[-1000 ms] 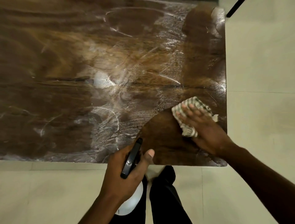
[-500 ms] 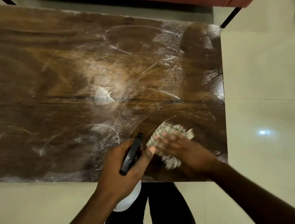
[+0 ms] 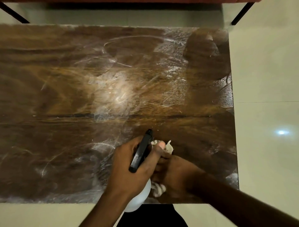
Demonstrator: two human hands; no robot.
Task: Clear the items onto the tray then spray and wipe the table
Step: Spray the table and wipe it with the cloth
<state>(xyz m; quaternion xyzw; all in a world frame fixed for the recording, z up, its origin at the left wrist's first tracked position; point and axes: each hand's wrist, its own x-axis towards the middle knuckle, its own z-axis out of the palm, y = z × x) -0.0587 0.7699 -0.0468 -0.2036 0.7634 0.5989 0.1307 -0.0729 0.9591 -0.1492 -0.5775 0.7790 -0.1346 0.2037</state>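
Pale glossy floor tiles (image 3: 265, 68) run along the bench's right edge, a bright light reflection (image 3: 281, 132) gleaming there. Beyond the far edge, two black slanted legs (image 3: 241, 13) under a reddish piece of furniture (image 3: 129, 1).

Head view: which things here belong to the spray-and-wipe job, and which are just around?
Part of the job:
- table, streaked with wet spray
- spray bottle in the left hand
- cloth under the right hand

Just around:
- tiled floor
- black furniture legs
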